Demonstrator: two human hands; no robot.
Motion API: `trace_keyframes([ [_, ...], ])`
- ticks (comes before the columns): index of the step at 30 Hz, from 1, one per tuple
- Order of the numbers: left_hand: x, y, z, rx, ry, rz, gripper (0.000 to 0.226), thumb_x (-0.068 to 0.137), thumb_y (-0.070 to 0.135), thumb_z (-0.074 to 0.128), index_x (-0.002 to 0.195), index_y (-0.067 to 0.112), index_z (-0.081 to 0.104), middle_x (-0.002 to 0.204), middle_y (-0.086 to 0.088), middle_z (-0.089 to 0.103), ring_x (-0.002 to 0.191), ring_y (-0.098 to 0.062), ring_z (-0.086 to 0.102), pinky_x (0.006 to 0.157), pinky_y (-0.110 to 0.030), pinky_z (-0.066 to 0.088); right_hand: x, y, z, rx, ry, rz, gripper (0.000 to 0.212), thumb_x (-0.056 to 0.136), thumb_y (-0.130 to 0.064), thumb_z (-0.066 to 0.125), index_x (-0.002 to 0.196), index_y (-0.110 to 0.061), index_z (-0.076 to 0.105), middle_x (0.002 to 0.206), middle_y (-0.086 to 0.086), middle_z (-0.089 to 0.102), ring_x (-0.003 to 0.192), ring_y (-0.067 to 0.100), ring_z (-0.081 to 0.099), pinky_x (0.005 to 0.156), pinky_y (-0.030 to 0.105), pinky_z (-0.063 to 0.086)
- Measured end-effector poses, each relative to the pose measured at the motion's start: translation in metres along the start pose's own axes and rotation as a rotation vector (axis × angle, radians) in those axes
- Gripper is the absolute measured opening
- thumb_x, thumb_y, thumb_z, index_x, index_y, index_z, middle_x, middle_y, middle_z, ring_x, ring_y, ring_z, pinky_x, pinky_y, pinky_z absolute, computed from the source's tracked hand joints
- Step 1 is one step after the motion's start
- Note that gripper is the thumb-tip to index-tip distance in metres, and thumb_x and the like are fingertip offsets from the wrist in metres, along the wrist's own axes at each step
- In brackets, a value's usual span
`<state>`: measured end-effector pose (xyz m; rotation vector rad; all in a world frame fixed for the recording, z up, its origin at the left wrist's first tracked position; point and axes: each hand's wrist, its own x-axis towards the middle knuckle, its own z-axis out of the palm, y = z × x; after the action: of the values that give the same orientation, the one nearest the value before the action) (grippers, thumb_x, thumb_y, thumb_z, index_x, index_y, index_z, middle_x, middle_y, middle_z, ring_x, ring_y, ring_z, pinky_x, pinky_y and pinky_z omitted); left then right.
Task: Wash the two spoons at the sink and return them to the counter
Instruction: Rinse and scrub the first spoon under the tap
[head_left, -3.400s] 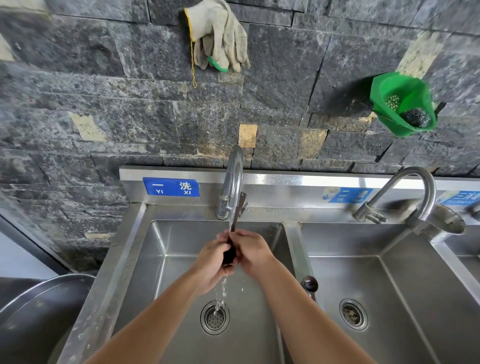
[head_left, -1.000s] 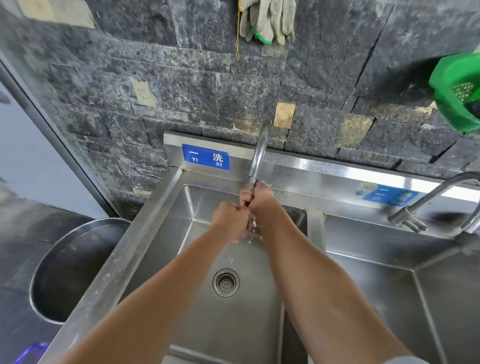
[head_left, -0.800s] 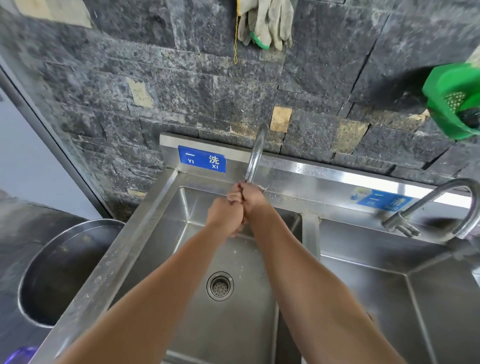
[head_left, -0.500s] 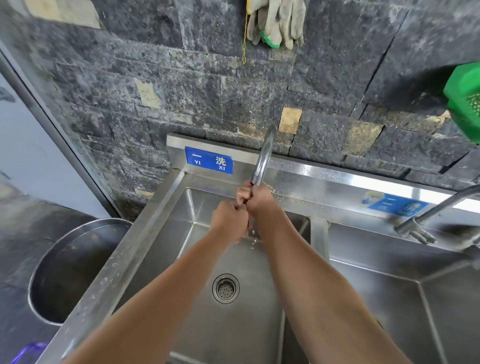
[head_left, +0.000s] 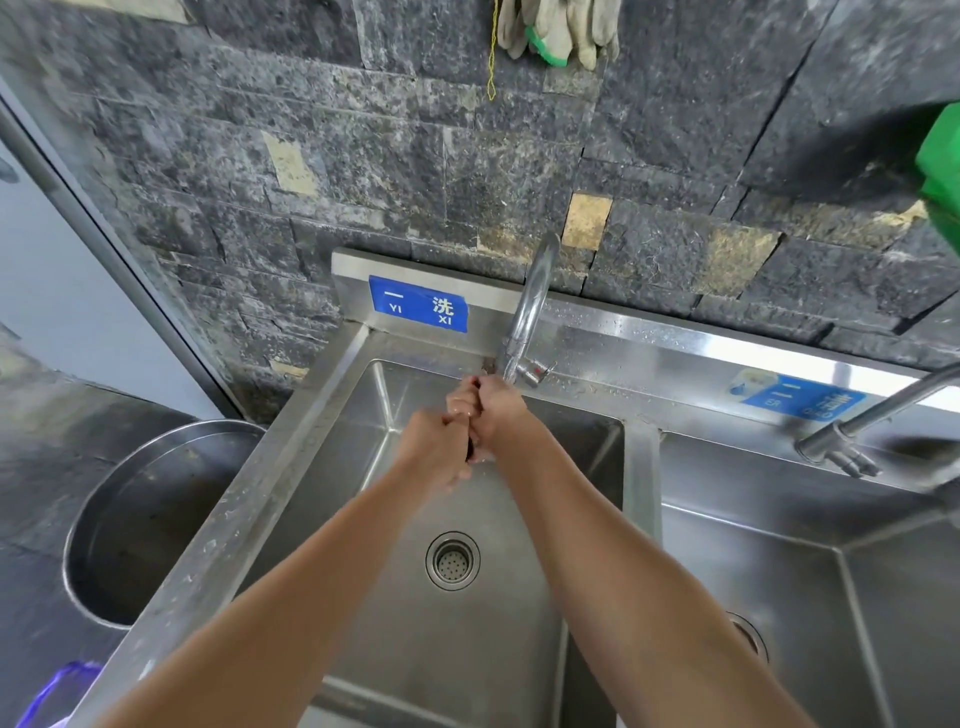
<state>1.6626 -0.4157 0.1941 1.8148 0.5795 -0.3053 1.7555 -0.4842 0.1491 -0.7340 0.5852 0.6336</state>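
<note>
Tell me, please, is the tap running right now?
Apparently off: no stream shows between the tap and drain, though the hands hide its spout.

The faucet (head_left: 524, 317) stands just behind the clasped hands; the basin (head_left: 374, 519) below them lies open.

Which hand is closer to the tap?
The right hand. It sits just below the tap, almost touching its base. The left hand is lower and further left, pressed against the right hand over the left sink basin.
</note>
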Motion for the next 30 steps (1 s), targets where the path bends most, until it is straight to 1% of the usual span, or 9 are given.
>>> trace_keyframes([
  [4,-0.019,-0.008,0.011,-0.002,-0.129,0.026,0.034,0.096,0.008,0.040,0.068,0.009,0.058,0.050,-0.005,0.058,0.030,-0.013,0.041,0.035,-0.014,0.025,-0.001,-0.033,-0.019,0.111,0.142,-0.023,0.043,0.104,-0.019,0.033,0.061,-0.016,0.031,0.043,-0.005,0.023,0.023,0.008,0.017,0.025,0.016,0.009],
  [7,-0.021,-0.009,0.014,-0.060,-0.078,0.028,0.034,0.096,0.008,0.040,0.068,0.009,0.058,0.054,-0.006,0.057,0.032,-0.014,0.041,0.035,-0.015,0.025,-0.006,-0.019,-0.014,0.229,0.061,-0.016,0.045,0.105,-0.025,0.033,0.061,-0.015,0.037,0.045,-0.005,0.023,0.025,0.008,0.019,0.025,0.015,0.010],
  [10,-0.021,-0.012,0.005,-0.080,-0.002,0.006,0.033,0.099,0.012,0.039,0.071,0.007,0.057,0.059,-0.010,0.057,0.037,-0.017,0.042,0.038,-0.019,0.026,-0.009,0.013,-0.009,0.114,-0.036,0.005,0.049,0.103,-0.019,0.027,0.055,-0.016,0.034,0.035,-0.004,0.023,0.022,0.010,0.019,0.025,0.014,0.011],
  [14,-0.037,-0.020,0.011,-0.049,-0.066,0.013,0.035,0.098,0.010,0.040,0.068,0.007,0.058,0.057,-0.010,0.057,0.033,-0.015,0.039,0.037,-0.016,0.024,-0.010,-0.004,-0.022,0.093,0.090,-0.078,0.041,0.105,-0.019,0.026,0.064,-0.016,0.032,0.048,-0.004,0.025,0.025,0.007,0.020,0.027,0.015,0.010],
  [16,-0.041,-0.021,0.015,-0.070,-0.060,0.020,0.034,0.096,0.008,0.040,0.066,0.008,0.057,0.051,-0.006,0.055,0.033,-0.014,0.038,0.036,-0.015,0.023,-0.011,-0.010,-0.020,0.089,0.097,-0.082,0.042,0.106,-0.023,0.024,0.066,-0.015,0.035,0.046,-0.003,0.028,0.026,0.008,0.023,0.031,0.014,0.013],
  [21,-0.034,-0.018,0.001,-0.051,0.082,0.081,0.038,0.096,0.009,0.039,0.062,0.010,0.056,0.056,-0.008,0.058,0.038,-0.017,0.044,0.039,-0.019,0.031,-0.018,0.022,0.006,-0.061,-0.052,-0.025,0.042,0.104,-0.024,0.028,0.063,-0.018,0.037,0.035,-0.003,0.031,0.024,0.013,0.028,0.035,0.009,0.025],
  [24,-0.046,-0.021,-0.001,-0.016,0.012,0.123,0.038,0.093,0.006,0.040,0.059,0.010,0.058,0.052,-0.006,0.058,0.031,-0.013,0.042,0.033,-0.014,0.028,-0.018,0.002,-0.007,-0.024,0.069,-0.103,0.039,0.102,-0.015,0.024,0.066,-0.016,0.038,0.044,-0.003,0.030,0.028,0.010,0.024,0.037,0.015,0.019],
  [27,-0.055,-0.023,0.009,0.022,-0.016,0.158,0.038,0.092,0.007,0.041,0.058,0.011,0.058,0.045,0.000,0.056,0.028,-0.010,0.042,0.033,-0.011,0.028,-0.021,-0.021,-0.017,0.017,0.176,-0.187,0.038,0.105,-0.016,0.024,0.069,-0.014,0.036,0.051,-0.001,0.032,0.029,0.010,0.026,0.034,0.015,0.022],
  [30,-0.046,-0.017,0.007,0.015,0.042,0.126,0.037,0.095,0.012,0.041,0.062,0.011,0.059,0.041,0.004,0.055,0.029,-0.010,0.044,0.034,-0.014,0.030,-0.024,-0.008,-0.005,0.039,0.072,-0.164,0.041,0.105,-0.016,0.021,0.067,-0.014,0.038,0.039,-0.001,0.032,0.028,0.013,0.029,0.036,0.012,0.026],
])
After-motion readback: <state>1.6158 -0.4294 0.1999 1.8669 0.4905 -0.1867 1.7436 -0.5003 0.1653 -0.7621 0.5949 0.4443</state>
